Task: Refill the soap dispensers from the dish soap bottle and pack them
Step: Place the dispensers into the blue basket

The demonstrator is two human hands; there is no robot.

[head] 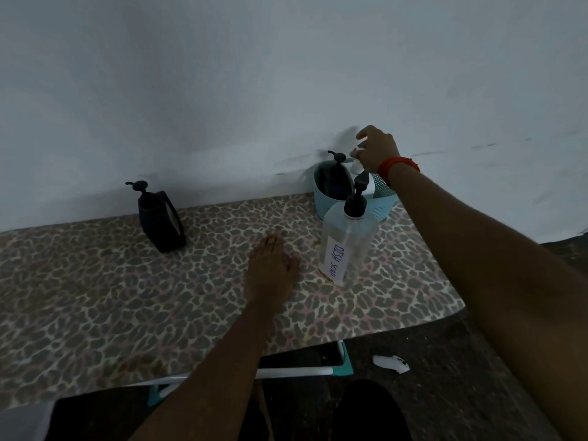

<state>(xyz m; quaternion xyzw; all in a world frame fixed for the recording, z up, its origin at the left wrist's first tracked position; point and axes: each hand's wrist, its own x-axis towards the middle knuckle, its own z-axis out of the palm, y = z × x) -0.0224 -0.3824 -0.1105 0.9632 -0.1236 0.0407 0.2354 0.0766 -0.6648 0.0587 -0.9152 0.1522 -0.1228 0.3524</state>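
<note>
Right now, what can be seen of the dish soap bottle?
The dish soap bottle is a tall clear plastic bottle with a black pump head and a white label handwritten "DISH SOAP" running down its side. It stands upright on the leopard-print table cover, just in front of the light blue basket. No hand touches it; the left hand lies flat on the cover beside it.

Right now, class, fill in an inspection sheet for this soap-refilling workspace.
Surface: leopard-print table cover, against the wall.
Job's things: dish soap bottle upright; one dark dispenser standing alone on the left; another dark dispenser and a white dispenser in the blue basket.
Clutter: white controller on the floor.
Grippers: left hand flat on the cover; right hand on the white dispenser's top.
Cables: nothing seen.
Surroundings: plain wall.
</note>
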